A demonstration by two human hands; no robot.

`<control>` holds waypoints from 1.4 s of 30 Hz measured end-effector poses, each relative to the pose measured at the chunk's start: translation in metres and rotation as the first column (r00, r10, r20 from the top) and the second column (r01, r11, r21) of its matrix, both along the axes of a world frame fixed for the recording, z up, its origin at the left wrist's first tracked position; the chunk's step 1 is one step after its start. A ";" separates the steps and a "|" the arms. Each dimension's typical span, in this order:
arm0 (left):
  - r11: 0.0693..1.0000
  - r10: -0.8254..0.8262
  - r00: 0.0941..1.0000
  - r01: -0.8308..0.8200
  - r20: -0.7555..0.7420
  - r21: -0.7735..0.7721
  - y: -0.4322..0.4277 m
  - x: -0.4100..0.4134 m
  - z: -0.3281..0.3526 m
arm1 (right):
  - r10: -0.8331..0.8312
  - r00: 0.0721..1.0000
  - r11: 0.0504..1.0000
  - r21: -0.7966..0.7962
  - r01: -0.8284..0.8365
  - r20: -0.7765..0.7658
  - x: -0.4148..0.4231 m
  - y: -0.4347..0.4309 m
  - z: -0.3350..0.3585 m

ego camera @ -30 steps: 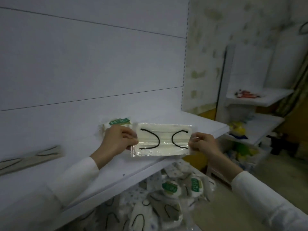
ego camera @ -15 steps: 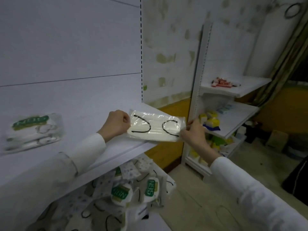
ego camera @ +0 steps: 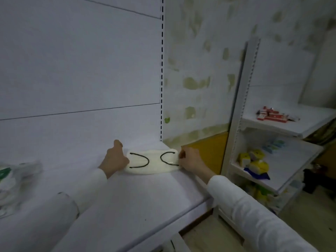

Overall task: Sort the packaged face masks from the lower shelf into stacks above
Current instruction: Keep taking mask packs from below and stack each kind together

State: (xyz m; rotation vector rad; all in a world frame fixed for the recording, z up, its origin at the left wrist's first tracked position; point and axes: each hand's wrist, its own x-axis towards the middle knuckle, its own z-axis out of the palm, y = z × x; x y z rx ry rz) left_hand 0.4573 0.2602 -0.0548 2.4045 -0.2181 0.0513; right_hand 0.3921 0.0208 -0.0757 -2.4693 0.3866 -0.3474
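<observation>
A white face mask with black ear loops, sealed in a clear packet (ego camera: 154,161), lies flat at the far right end of the upper white shelf (ego camera: 138,200), close to the back panel. My left hand (ego camera: 114,159) pinches the packet's left end, thumb raised. My right hand (ego camera: 189,160) pinches its right end. A blurred stack of packets with green labels (ego camera: 14,180) sits on the same shelf at the far left. The lower shelf is out of view.
A white upright (ego camera: 238,113) to the right carries a second shelving unit with red packs (ego camera: 271,115), pale blue packs (ego camera: 274,145) and yellow packs (ego camera: 254,160). The shelf's front edge runs diagonally toward the bottom of the view, with bare floor (ego camera: 300,226) at the lower right.
Both hands carried the mask packet rightward and back, lowering it from mid-air onto the shelf's far right end. The view swung right and the lower shelf's pile left the frame.
</observation>
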 end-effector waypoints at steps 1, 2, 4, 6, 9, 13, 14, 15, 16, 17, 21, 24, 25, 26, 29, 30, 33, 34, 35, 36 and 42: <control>1.000 0.024 1.000 -0.023 0.006 -0.008 0.002 0.006 -0.003 | 0.021 1.000 1.000 0.021 -0.021 0.013 0.013 0.000 -0.002; 0.999 0.048 0.999 -0.048 0.018 -0.007 0.005 0.012 -0.006 | 0.038 0.999 0.998 0.043 -0.039 0.030 0.025 0.000 -0.004; 0.994 0.102 0.993 -0.103 0.053 0.021 0.010 0.024 -0.014 | 0.075 0.995 0.995 0.063 -0.080 0.067 0.048 0.001 -0.007; 0.989 0.145 0.985 -0.148 0.089 0.025 0.014 0.033 -0.021 | 0.113 0.990 0.992 0.044 -0.117 0.081 0.070 0.003 -0.010; 0.984 0.178 0.979 -0.176 0.097 -0.024 0.014 0.040 -0.026 | 0.146 0.986 0.989 0.009 -0.147 0.081 0.097 0.004 -0.013; 0.981 0.178 0.983 -0.173 0.053 -0.083 0.009 0.048 -0.027 | 0.132 0.990 0.990 -0.051 -0.130 0.039 0.119 -0.001 -0.013; 0.982 0.174 0.984 -0.170 0.037 -0.087 0.007 0.049 -0.027 | 0.125 0.992 0.991 -0.049 -0.123 0.034 0.122 -0.003 -0.014; 0.980 0.174 0.985 -0.171 0.020 -0.097 0.006 0.050 -0.027 | 0.121 0.992 0.992 -0.049 -0.119 0.033 0.124 -0.003 -0.015; 0.978 0.181 0.984 -0.179 0.005 -0.106 0.005 0.050 -0.026 | 0.120 0.992 0.992 -0.054 -0.118 0.034 0.125 -0.003 -0.016; 0.975 0.191 0.982 -0.191 -0.009 -0.111 0.004 0.049 -0.026 | 0.120 0.992 0.991 -0.067 -0.117 0.037 0.125 -0.003 -0.017; 0.970 0.201 0.977 -0.208 -0.066 -0.123 0.002 0.045 -0.025 | 0.123 0.992 0.986 -0.118 -0.118 0.039 0.126 -0.001 -0.019; 0.975 0.196 0.978 -0.202 -0.068 -0.097 0.002 0.038 -0.022 | 0.142 0.989 0.980 -0.146 -0.136 0.031 0.123 -0.003 -0.018; 0.978 0.198 0.978 -0.202 -0.061 -0.056 0.003 0.035 -0.021 | 0.144 0.989 0.979 -0.150 -0.139 0.028 0.122 -0.004 -0.017; 0.980 0.199 0.979 -0.200 -0.040 -0.011 0.004 0.031 -0.019 | 0.146 0.989 0.978 -0.153 -0.141 0.024 0.118 -0.006 -0.016; 0.970 0.237 0.971 -0.238 0.043 0.048 0.007 0.012 -0.011 | 0.159 0.987 0.972 -0.183 -0.151 0.031 0.104 -0.015 -0.011; 0.964 0.257 0.964 -0.260 0.065 0.047 0.008 0.003 -0.008 | 0.171 0.984 0.967 -0.196 -0.161 0.037 0.097 -0.019 -0.009; 0.950 0.310 0.944 -0.313 0.114 0.012 0.007 -0.035 0.003 | 0.234 0.970 0.951 -0.223 -0.213 0.071 0.069 -0.027 0.002; 0.948 0.312 0.940 -0.318 0.136 0.017 0.006 -0.049 0.004 | 0.256 0.962 0.947 -0.224 -0.230 0.094 0.058 -0.028 0.005; 0.949 0.308 0.938 -0.315 0.161 0.022 0.005 -0.062 0.004 | 0.283 0.951 0.941 -0.227 -0.250 0.126 0.045 -0.029 0.008; 0.953 0.293 0.938 -0.303 0.183 0.026 0.002 -0.077 0.004 | 0.316 0.934 0.934 -0.230 -0.275 0.165 0.032 -0.029 0.010; 0.984 0.169 0.950 -0.179 0.261 0.016 -0.029 -0.171 0.001 | 0.513 0.749 0.852 -0.148 -0.501 0.419 -0.064 -0.012 0.010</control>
